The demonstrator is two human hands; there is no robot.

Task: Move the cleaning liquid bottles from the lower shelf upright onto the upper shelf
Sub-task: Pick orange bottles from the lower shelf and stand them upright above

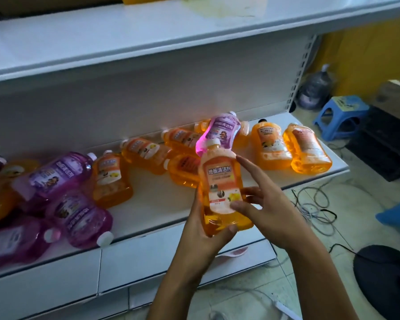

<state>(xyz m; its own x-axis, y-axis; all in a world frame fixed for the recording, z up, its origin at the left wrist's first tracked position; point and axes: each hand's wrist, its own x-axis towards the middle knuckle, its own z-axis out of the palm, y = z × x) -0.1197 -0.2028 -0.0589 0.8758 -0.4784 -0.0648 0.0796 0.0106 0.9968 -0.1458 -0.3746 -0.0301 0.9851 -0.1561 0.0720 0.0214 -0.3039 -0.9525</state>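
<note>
The left hand [202, 229] held an orange bottle [223, 188] from below, its grip curled round the bottle's base with the thumb across the front lower edge. The right hand [261, 199] touched the same bottle on its right side, its grip fairly wide: the fingers [248, 166] lay mostly straight along the bottle's flank and the thumb pressed on the label. The bottle stood nearly upright, white cap on top, raised in front of the lower shelf [162, 204].

On that shelf the other bottles lay on their sides. A purple bottle [219, 132] rested on top of orange ones just behind the held bottle. 2 orange bottles [291, 146] lay at the shelf's right end, side by side. Purple bottles [56, 174] were heaped at the left end, partly over orange ones. The upper shelf [148, 33] showed a yellowish stain near its middle.

On the floor to the right stood a blue stool [340, 116], with loose cables [314, 204] nearby.
</note>
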